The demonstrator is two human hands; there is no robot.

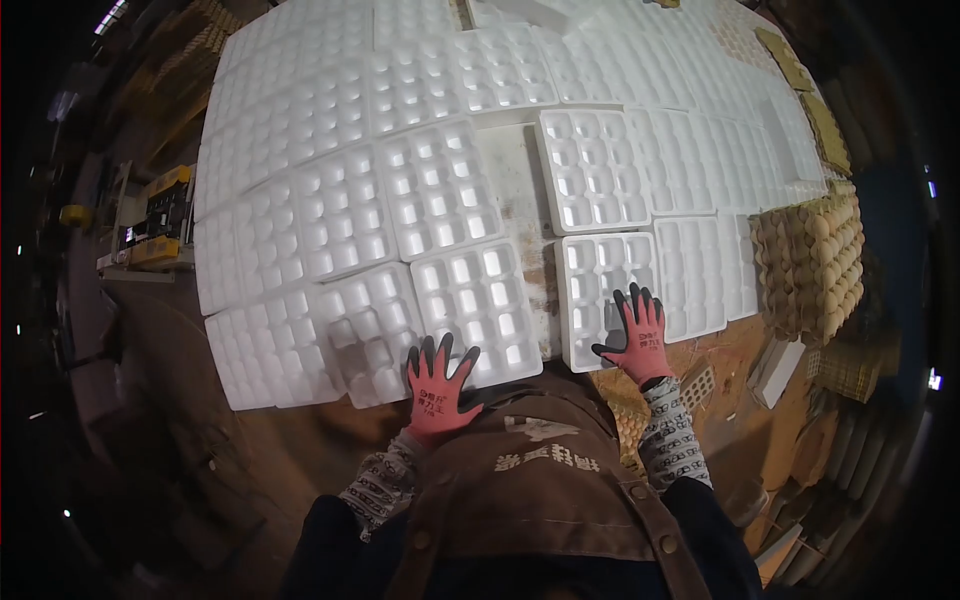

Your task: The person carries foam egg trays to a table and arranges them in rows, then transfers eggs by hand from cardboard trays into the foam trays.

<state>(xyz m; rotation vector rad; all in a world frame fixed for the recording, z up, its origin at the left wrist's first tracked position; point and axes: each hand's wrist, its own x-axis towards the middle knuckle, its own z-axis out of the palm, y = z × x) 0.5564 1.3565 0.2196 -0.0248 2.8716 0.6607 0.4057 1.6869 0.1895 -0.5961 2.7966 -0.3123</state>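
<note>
My left hand (437,395), in a pink glove with black fingertips, has its fingers spread at the near edge of a white foam tray (478,305) with rows of square hollows. Another foam tray (368,325) lies to its left, partly in the hand's shadow. My right hand (640,340), gloved the same way, lies with fingers apart on the lower right part of a foam tray (592,265). Neither hand grips anything. Between the two near trays a gap shows the worn table surface (520,190).
Many more foam trays (330,110) cover the table in rows. A stack of pulp egg trays (810,265) stands at the right edge. Yellow and black equipment (160,215) is at the left. I wear a brown apron (540,490) close against the table's near side.
</note>
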